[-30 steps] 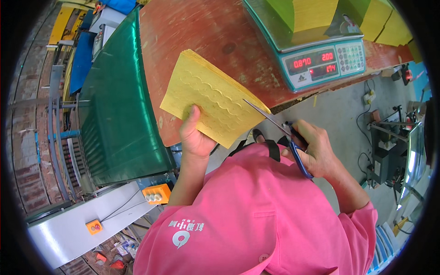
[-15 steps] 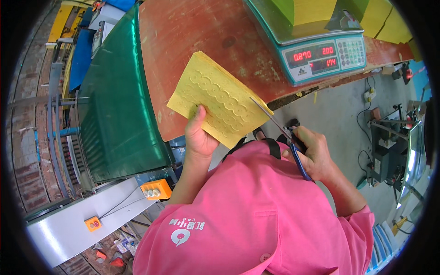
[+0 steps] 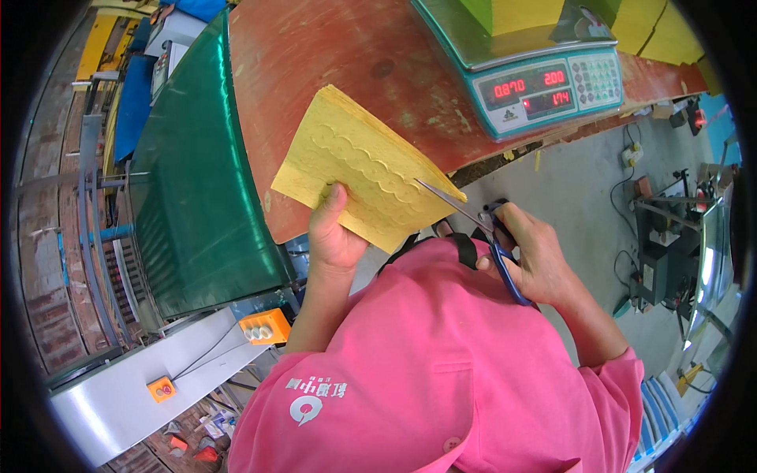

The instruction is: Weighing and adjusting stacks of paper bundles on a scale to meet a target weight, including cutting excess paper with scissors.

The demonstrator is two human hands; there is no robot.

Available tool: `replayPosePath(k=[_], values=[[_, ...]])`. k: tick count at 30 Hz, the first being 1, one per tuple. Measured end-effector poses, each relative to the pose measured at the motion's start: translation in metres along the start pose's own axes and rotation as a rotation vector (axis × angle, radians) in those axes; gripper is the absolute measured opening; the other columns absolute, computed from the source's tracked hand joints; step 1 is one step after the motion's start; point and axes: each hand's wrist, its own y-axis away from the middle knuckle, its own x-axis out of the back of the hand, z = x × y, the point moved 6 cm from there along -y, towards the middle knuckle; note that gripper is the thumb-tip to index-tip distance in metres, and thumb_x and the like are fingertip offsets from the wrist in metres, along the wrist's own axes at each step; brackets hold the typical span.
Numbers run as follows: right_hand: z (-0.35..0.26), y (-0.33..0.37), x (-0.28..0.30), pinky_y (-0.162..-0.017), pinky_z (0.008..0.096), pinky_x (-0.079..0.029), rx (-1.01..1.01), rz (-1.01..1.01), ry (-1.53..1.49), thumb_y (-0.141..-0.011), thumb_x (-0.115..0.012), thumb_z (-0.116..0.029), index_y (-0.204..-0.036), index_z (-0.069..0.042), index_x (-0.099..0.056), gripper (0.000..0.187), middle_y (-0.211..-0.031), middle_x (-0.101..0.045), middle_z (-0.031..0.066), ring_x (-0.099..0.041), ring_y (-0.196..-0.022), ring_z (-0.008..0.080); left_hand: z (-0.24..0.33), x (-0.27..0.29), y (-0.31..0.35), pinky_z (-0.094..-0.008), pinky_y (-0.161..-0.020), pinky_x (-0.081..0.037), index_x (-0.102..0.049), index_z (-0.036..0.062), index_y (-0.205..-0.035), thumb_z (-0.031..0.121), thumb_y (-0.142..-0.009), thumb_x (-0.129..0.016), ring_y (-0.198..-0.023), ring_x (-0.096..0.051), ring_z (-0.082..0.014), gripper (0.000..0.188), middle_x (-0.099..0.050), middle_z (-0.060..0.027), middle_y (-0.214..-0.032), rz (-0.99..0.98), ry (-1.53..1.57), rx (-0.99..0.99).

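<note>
Worn red tabletop (image 3: 315,47) up top, scale (image 3: 544,91) over at upper right, its tray (image 3: 505,54) bearing yellow blocks (image 3: 528,16), yellow paper stack (image 3: 371,169) at centre, left hand (image 3: 335,229), grip pinching its lower edge, right hand (image 3: 536,248), grip round blue-handled scissors (image 3: 505,268)

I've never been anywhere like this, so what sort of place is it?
Probably a paper-goods workshop, judging by the stack of embossed yellow sheets, seemingly paper, the digital weighing scale and the orange push-button control box.
</note>
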Motion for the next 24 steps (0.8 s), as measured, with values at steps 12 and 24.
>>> replayPosePath(k=[12,24], values=[[0.003,-0.003,0.000,-0.062,0.0426,-0.041,-0.007,0.006,-0.024,-0.076,-0.070,-0.058,-0.083,-0.003,-0.053,0.058,-0.061,-0.048,0.0116,-0.051,-0.058,0.0346,-0.005,0.001,-0.006,-0.0466,-0.104,-0.043,-0.041,0.0053,-0.140,0.024,-0.092,-0.064,-0.125,-0.052,-0.0295,0.056,-0.053,-0.0120,-0.136,-0.042,0.090,0.074],[0.009,-0.001,-0.004,-0.062,0.0401,-0.037,-0.044,0.033,-0.064,-0.077,-0.072,-0.055,-0.074,-0.006,-0.048,0.055,-0.057,-0.045,0.0106,-0.047,-0.053,0.0323,-0.018,0.009,-0.012,-0.0469,-0.105,-0.042,-0.041,0.0068,-0.140,0.024,-0.092,-0.064,-0.125,-0.051,-0.0286,0.056,-0.053,-0.0103,-0.137,0.002,0.100,0.088]])
